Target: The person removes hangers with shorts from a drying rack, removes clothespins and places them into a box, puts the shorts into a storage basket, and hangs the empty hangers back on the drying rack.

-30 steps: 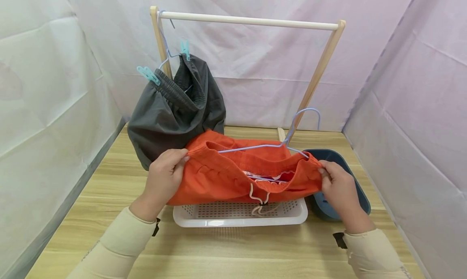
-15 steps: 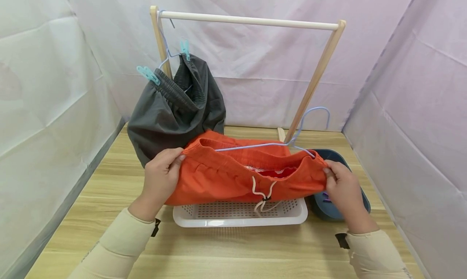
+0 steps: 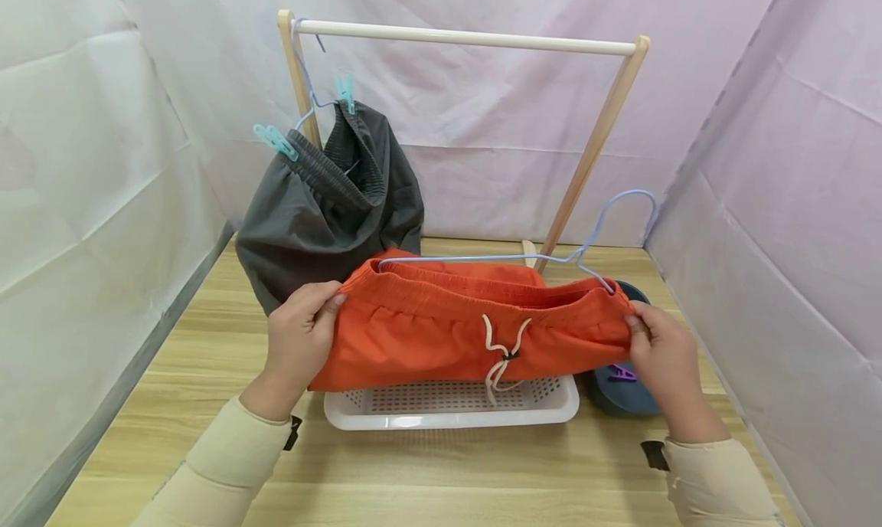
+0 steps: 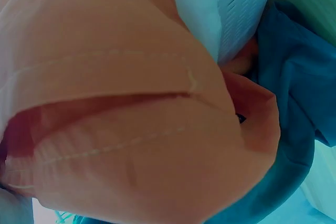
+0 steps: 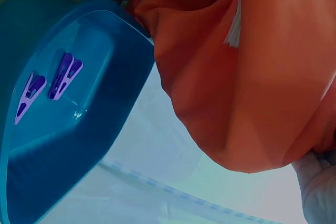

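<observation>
Orange drawstring shorts (image 3: 413,339) are stretched wide at the waistband between my two hands. My left hand (image 3: 301,345) pinches the waistband's left end. The right end is pinched by my right hand (image 3: 664,355). A light-blue wire hanger (image 3: 475,259) lies along the waist opening, its lower part hidden inside the shorts and its hook standing up at the right. The pale drawstring (image 3: 498,370) hangs from the front. Orange cloth fills most of the left wrist view. In the right wrist view, the shorts (image 5: 252,87) hang beside a blue bin (image 5: 131,85).
Below the shorts stands a white perforated basket (image 3: 451,420). Purple clothespins (image 5: 65,76) lie in the blue bin. Dark grey shorts (image 3: 331,220) hang by turquoise clothespins (image 3: 277,141) from a hanger at the left of the rack (image 3: 468,39). White cloth walls surround the table.
The hanger has risen and slid right, its left end coming into view at the waistband. My right hand has moved slightly right, pulling the waistband taut. The opening has narrowed.
</observation>
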A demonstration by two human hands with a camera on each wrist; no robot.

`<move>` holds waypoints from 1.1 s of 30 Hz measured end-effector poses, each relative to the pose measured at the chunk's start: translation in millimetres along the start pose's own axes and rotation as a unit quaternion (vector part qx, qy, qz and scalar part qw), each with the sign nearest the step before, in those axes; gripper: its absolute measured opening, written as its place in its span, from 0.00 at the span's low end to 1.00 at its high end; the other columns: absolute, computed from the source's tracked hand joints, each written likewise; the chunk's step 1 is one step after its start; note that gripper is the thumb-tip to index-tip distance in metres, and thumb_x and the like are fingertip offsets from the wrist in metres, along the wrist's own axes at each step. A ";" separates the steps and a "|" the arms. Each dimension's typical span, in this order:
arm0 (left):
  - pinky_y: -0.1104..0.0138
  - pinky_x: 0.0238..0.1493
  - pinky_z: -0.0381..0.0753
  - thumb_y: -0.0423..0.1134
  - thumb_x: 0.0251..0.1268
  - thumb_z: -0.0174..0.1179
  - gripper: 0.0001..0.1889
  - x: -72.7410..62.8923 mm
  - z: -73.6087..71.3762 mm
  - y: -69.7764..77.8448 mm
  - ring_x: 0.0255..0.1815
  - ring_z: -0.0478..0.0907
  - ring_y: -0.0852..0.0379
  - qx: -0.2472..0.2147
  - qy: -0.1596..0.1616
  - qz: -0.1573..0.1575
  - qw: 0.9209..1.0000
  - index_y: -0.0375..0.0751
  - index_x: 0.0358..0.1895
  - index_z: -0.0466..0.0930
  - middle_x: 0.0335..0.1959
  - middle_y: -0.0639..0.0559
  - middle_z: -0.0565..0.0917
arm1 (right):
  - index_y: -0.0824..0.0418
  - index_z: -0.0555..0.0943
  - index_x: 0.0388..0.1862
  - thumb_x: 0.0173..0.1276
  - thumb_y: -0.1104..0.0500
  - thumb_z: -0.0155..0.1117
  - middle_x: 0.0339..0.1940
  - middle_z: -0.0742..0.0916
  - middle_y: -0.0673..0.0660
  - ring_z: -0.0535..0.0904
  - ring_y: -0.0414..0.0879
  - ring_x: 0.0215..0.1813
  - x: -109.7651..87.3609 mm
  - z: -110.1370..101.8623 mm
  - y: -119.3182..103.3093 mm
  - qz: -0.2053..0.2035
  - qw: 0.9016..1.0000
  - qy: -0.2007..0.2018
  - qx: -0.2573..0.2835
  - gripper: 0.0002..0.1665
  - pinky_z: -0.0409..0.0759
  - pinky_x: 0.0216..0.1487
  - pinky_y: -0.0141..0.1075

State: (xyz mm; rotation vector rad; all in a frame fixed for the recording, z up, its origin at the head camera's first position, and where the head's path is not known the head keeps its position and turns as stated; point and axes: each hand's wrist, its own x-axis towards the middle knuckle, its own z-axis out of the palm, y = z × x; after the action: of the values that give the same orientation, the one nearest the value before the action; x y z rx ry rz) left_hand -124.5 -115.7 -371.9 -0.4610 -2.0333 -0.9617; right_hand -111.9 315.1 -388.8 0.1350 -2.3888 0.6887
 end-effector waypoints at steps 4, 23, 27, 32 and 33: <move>0.87 0.52 0.66 0.20 0.49 0.67 0.08 -0.7 0.1 -0.6 0.33 0.81 0.45 0.005 -0.005 -0.001 1.000 0.29 0.34 0.85 0.31 0.39 0.85 | 0.75 0.81 0.42 0.62 0.75 0.60 0.39 0.85 0.71 0.81 0.66 0.39 0.6 -0.7 0.1 0.002 1.000 0.003 0.003 0.09 0.76 0.40 0.55; 0.54 0.42 0.83 0.22 0.49 0.69 0.10 6.1 9.3 4.4 0.34 0.81 0.46 0.025 -0.059 0.037 0.997 0.30 0.37 0.85 0.32 0.41 0.85 | 0.74 0.81 0.42 0.65 0.72 0.59 0.37 0.84 0.73 0.78 0.67 0.36 22.8 -28.3 -5.8 0.031 0.998 0.051 -0.012 0.09 0.64 0.35 0.26; 0.56 0.43 0.83 0.24 0.49 0.70 0.10 4.2 13.2 5.4 0.35 0.80 0.48 0.048 -0.115 0.086 0.988 0.32 0.37 0.85 0.32 0.43 0.85 | 0.74 0.82 0.42 0.67 0.71 0.57 0.37 0.84 0.73 0.78 0.67 0.36 28.5 -38.9 -6.7 0.045 0.997 0.063 -0.020 0.09 0.62 0.35 0.21; 0.59 0.43 0.84 0.25 0.51 0.69 0.09 -1.8 19.3 6.1 0.36 0.81 0.50 0.060 -0.188 0.101 0.975 0.36 0.36 0.84 0.32 0.47 0.86 | 0.74 0.82 0.42 0.66 0.71 0.57 0.37 0.84 0.73 0.78 0.68 0.38 34.8 -52.1 -7.7 0.032 0.996 0.071 -0.035 0.09 0.57 0.38 0.16; 0.60 0.43 0.84 0.24 0.51 0.69 0.09 -3.4 20.4 6.1 0.35 0.81 0.51 0.061 -0.200 0.100 0.973 0.36 0.36 0.83 0.32 0.48 0.85 | 0.73 0.82 0.42 0.66 0.72 0.57 0.36 0.84 0.72 0.78 0.68 0.38 35.3 -53.7 -7.8 0.027 0.996 0.071 -0.039 0.09 0.58 0.37 0.17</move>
State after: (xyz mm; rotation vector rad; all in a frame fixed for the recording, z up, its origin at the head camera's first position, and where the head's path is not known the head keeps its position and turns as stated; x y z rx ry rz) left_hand -129.5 -96.1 -379.3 -0.8299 -2.3313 -0.6545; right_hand -107.9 338.4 -328.5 -0.0113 -2.2864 0.6092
